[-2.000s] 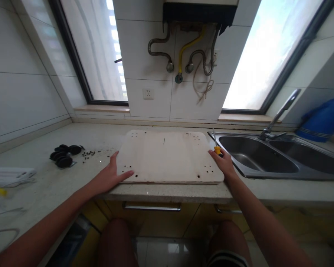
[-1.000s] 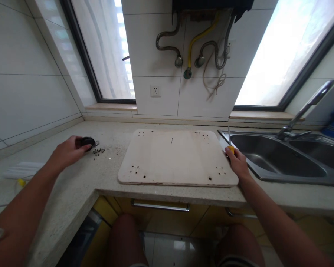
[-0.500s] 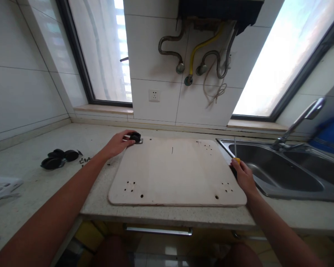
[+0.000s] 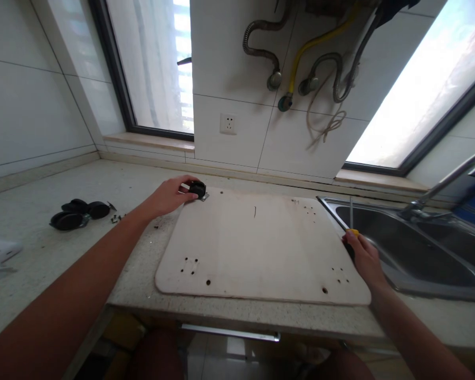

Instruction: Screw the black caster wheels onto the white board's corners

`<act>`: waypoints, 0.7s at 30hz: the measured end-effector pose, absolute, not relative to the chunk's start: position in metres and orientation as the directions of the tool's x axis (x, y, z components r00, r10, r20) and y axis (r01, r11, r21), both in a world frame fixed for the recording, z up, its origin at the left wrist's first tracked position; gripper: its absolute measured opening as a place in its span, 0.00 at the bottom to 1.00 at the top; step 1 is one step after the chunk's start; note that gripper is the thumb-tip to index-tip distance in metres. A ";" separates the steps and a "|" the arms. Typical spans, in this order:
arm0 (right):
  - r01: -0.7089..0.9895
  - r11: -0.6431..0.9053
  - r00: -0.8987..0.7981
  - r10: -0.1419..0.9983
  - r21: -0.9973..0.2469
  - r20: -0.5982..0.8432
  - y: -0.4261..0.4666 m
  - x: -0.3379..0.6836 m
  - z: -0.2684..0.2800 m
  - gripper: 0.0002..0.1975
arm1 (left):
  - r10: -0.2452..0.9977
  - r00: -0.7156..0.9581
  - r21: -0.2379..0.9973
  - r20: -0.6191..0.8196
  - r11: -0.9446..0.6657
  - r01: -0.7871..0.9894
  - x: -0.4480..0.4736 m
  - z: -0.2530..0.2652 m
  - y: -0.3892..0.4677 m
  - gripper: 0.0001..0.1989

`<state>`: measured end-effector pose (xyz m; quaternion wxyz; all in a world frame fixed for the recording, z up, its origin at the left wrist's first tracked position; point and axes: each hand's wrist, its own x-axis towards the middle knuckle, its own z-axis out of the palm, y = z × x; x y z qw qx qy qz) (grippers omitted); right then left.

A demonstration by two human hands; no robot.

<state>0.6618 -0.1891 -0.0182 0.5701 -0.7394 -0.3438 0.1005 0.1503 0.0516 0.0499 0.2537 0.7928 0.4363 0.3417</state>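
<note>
At the far left corner of a white board (image 4: 257, 248), my left hand (image 4: 172, 195) grips a black caster wheel (image 4: 198, 188) with a metal mounting plate. The plate rests at that corner; whether screws hold it cannot be seen. My right hand (image 4: 364, 258), closed beside the board's right edge, holds a screwdriver (image 4: 351, 216) with a yellow and black handle, its shaft pointing up. Groups of small holes mark the board's other corners. Several more black casters (image 4: 69, 219) lie on the counter at left, with small screws (image 4: 117, 218) by them.
A steel sink (image 4: 380, 232) with a faucet (image 4: 439, 184) borders the board on the right. A white device (image 4: 0, 253) lies at the counter's left edge. Pipes (image 4: 296, 63) and a socket (image 4: 228, 124) are on the wall behind. A drawer handle (image 4: 229, 332) runs below the counter's front edge.
My view has tilted down and shifted left a little. The caster, still in my left hand, has turned slightly at the corner. My right hand keeps the screwdriver upright.
</note>
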 end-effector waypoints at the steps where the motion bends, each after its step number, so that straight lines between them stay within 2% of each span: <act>1: 0.392 -0.118 0.746 0.622 -0.912 0.240 -0.189 0.662 -0.018 0.38 | 0.870 0.379 0.698 0.316 -0.484 0.528 0.151 0.051 0.050 0.30; 8: 0.367 -0.116 0.757 0.614 -0.923 0.224 -0.187 0.662 -0.019 0.38 | 0.892 0.290 0.655 0.345 -0.451 0.606 0.150 0.050 0.048 0.29; 17: 0.410 -0.083 0.732 0.624 -0.908 0.273 -0.187 0.666 -0.023 0.37 | 0.874 0.326 0.641 0.360 -0.486 0.594 0.154 0.042 0.048 0.33; 21: 0.414 -0.080 0.723 0.634 -0.907 0.274 -0.188 0.667 -0.025 0.35 | 0.887 0.315 0.644 0.338 -0.462 0.609 0.155 0.039 0.050 0.32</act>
